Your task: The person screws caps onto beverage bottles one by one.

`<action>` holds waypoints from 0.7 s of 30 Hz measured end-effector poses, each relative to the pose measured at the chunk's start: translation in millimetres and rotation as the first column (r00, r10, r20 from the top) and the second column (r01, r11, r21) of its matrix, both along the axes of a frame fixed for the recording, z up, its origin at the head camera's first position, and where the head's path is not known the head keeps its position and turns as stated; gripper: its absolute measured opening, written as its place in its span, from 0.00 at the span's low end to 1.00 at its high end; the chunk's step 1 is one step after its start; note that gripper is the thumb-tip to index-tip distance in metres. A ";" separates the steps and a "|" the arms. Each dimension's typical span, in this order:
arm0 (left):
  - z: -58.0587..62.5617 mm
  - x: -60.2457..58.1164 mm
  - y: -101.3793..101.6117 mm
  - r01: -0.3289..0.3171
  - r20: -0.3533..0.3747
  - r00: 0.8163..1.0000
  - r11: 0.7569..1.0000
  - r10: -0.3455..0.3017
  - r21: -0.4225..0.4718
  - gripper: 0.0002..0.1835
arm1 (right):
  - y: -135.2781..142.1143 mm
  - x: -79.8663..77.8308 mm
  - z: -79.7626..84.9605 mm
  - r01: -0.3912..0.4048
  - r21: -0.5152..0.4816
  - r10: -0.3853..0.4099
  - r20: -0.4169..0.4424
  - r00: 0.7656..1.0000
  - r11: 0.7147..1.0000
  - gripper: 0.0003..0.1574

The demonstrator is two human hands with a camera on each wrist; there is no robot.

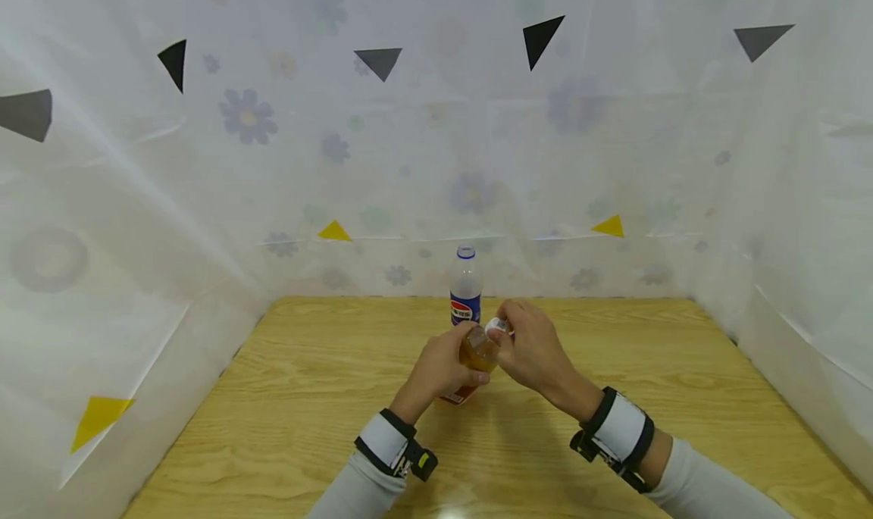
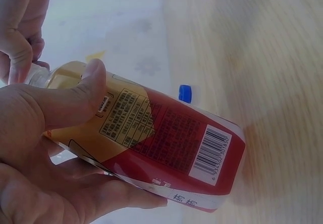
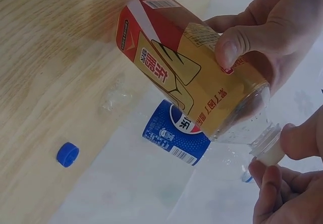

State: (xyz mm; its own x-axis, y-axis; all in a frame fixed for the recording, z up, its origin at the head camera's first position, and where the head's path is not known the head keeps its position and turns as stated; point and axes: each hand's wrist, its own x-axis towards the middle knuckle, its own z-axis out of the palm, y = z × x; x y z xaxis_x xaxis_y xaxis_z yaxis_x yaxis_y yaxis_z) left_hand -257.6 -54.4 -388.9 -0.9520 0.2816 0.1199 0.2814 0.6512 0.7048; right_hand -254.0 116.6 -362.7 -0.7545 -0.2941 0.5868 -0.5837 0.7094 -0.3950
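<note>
My left hand [image 1: 436, 361] grips a tilted drink bottle [image 2: 151, 133] round its body, thumb across the red and gold label. Its base points down toward the table and its neck leans toward my right hand [image 1: 535, 348]. Thumb and fingers of that right hand pinch a white cap [image 3: 271, 155] at the bottle's mouth, where neck threads show beside it. Just behind stands an upright clear bottle [image 1: 466, 282] with a blue cola label and an uncapped mouth; the hands and drink bottle hide its lower part.
A loose blue cap [image 3: 67, 154] lies on the wooden table [image 1: 307, 398] near the clear bottle. White flower-patterned sheeting [image 1: 423, 163] with black, grey and yellow triangles encloses the table at the back and both sides.
</note>
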 end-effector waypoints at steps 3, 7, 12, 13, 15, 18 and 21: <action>-0.1 1.3 -0.9 0.003 0.004 1.000 1.000 -0.003 0.006 0.38 | -0.1 -0.5 -0.3 -0.012 -0.009 0.012 -0.002 1.000 1.000 0.10; 0.6 2.4 -2.7 0.005 -0.007 1.000 1.000 -0.005 0.009 0.38 | 0.9 -1.5 1.3 -0.043 -0.033 0.044 0.016 0.999 0.999 0.09; -0.6 0.5 -2.6 -0.002 0.004 1.000 1.000 0.002 0.011 0.37 | 4.0 -1.4 4.6 -0.068 -0.075 0.075 0.096 0.993 0.995 0.08; -1.0 0.0 -2.4 -0.003 0.007 1.000 1.000 0.003 0.009 0.37 | 4.7 -1.3 5.1 -0.070 -0.078 0.078 0.110 0.991 0.995 0.07; -1.4 -0.8 -2.0 -0.006 0.012 1.000 1.000 0.006 0.003 0.37 | 5.6 -0.8 6.0 -0.074 -0.067 0.081 0.119 0.990 0.995 0.08; -1.5 -1.3 -1.9 -0.010 0.016 1.000 1.000 0.010 -0.002 0.37 | 5.4 0.7 7.9 -0.084 -0.058 0.091 0.121 0.989 0.995 0.12; -1.1 -1.3 -3.2 -0.007 0.017 1.000 1.000 0.007 -0.001 0.38 | 4.5 2.4 9.4 -0.094 -0.049 0.100 0.126 0.987 0.994 0.16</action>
